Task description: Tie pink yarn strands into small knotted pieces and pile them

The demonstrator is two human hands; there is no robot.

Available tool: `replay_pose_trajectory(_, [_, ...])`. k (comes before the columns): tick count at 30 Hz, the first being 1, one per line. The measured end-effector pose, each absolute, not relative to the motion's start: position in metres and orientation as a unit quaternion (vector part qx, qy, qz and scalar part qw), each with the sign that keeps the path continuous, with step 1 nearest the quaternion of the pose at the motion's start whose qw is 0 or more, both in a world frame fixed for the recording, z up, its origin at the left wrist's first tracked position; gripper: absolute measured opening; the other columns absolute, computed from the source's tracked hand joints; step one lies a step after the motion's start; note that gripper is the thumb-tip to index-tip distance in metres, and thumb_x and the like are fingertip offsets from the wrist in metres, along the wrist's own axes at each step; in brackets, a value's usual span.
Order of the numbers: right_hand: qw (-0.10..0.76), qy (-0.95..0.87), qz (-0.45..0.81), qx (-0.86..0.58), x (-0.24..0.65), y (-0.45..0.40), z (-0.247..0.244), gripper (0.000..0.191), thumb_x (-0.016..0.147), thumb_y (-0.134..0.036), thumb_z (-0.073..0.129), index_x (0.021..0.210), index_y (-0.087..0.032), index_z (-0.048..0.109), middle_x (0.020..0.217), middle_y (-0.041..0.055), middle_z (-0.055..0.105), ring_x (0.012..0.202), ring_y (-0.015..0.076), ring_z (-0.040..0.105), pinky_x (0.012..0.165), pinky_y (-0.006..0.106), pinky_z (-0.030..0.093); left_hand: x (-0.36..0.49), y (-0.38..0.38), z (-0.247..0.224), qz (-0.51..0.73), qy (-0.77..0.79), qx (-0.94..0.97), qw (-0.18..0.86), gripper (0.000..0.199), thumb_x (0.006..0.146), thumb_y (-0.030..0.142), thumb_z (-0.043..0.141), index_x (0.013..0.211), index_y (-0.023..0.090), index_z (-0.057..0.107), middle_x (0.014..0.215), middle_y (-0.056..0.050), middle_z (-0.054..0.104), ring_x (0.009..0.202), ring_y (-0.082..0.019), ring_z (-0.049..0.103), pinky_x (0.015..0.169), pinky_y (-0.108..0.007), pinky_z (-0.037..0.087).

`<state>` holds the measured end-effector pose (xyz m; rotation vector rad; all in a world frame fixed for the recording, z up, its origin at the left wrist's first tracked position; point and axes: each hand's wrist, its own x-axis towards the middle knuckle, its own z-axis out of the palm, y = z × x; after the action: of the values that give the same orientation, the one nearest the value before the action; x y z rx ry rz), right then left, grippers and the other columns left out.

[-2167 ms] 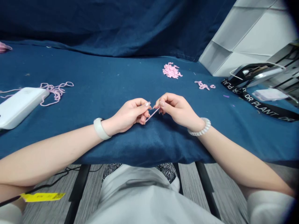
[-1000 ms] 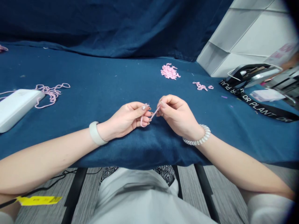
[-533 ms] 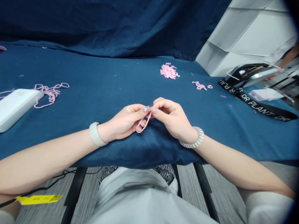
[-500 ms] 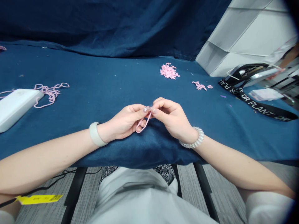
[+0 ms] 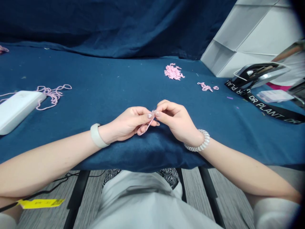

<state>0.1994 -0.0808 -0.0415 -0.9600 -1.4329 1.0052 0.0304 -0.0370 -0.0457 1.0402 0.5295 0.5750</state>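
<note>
Now look at this: the left hand [image 5: 126,124] and the right hand [image 5: 177,122] meet at the fingertips just above a navy cloth [image 5: 95,79], both closed in a tight pinch on a thin pink cord [image 5: 147,126]! The fingers grip it at the top, where the hands touch, and the cord drops in a narrow strand, curving in under the left hand's fingers, though I can't tell from here whether it closes into a loop. On the left wrist there's a white band [image 5: 96,136], on the right a pearly coil bracelet [image 5: 199,143]. Farther out on the cloth sits a heap of short pink pieces [image 5: 173,72], with a small pink scrap [image 5: 205,86] off to its right. Over on the left, a tangled pink strand [image 5: 53,95] lies against a white box [image 5: 17,111], and on the right a black "DR PLANT" lanyard [image 5: 267,105] runs beside a silver-and-black case [image 5: 258,71]. Another person's forearm [image 5: 284,49] shows at top right, well apart from these hands!
</note>
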Motion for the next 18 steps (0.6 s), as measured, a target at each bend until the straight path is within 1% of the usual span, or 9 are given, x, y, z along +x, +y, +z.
replay_pose_trajectory(4, [0.530, -0.604, 0.423, -0.419, 0.1996, -0.0806, -0.0409, 0.023, 0.075, -0.037, 0.074, 0.070, -0.016, 0.064, 0.077, 0.0010, 0.058, 0.069, 0.0098, 0.054, 0.067, 0.026, 0.044, 0.0309, -0.0365, -0.0436, 0.270, 0.263, 0.492, 0.785, 0.032, 0.060, 0.037, 0.085, 0.063, 0.010, 0.067, 0.058, -0.004, 0.067, 0.037, -0.003, 0.048, 0.036, -0.014, 0.034])
replay_pose_trajectory(9, [0.529, -0.602, 0.422, -0.424, 0.1988, -0.0807, -0.0407, 0.023, 0.074, -0.036, 0.075, 0.070, -0.016, 0.065, 0.077, 0.0009, 0.058, 0.070, 0.0101, 0.054, 0.068, 0.026, 0.044, 0.0328, -0.0378, -0.0405, 0.277, 0.273, 0.495, 0.777, 0.032, 0.059, 0.033, 0.086, 0.060, 0.011, 0.063, 0.055, -0.001, 0.064, 0.036, -0.002, 0.044, 0.035, -0.014, 0.034])
replay_pose_trajectory(12, [0.531, -0.603, 0.435, -0.406, 0.1999, -0.0804, -0.0414, 0.024, 0.078, -0.038, 0.071, 0.072, -0.016, 0.065, 0.080, 0.0015, 0.059, 0.071, 0.0099, 0.054, 0.070, 0.026, 0.045, 0.0328, -0.0389, -0.0400, 0.276, 0.274, 0.503, 0.772, 0.032, 0.060, 0.033, 0.085, 0.062, 0.011, 0.063, 0.055, 0.000, 0.064, 0.036, -0.002, 0.045, 0.036, -0.014, 0.035])
replay_pose_trajectory(15, [0.540, -0.600, 0.452, -0.379, 0.2027, -0.0801, -0.0405, 0.024, 0.084, -0.040, 0.064, 0.080, -0.017, 0.067, 0.087, 0.0026, 0.061, 0.073, 0.0098, 0.056, 0.072, 0.026, 0.047, 0.0330, -0.0395, -0.0407, 0.274, 0.275, 0.506, 0.770, 0.032, 0.060, 0.034, 0.085, 0.063, 0.011, 0.062, 0.057, 0.000, 0.065, 0.037, -0.003, 0.045, 0.036, -0.015, 0.036])
replay_pose_trajectory(18, [0.535, -0.618, 0.437, -0.374, 0.2052, -0.0806, -0.0372, 0.021, 0.085, -0.037, 0.063, 0.082, -0.017, 0.068, 0.087, 0.0030, 0.061, 0.075, 0.0102, 0.057, 0.074, 0.027, 0.048, 0.0332, -0.0391, -0.0419, 0.276, 0.279, 0.504, 0.770, 0.033, 0.060, 0.035, 0.085, 0.064, 0.011, 0.062, 0.057, 0.000, 0.064, 0.037, -0.003, 0.046, 0.037, -0.015, 0.037])
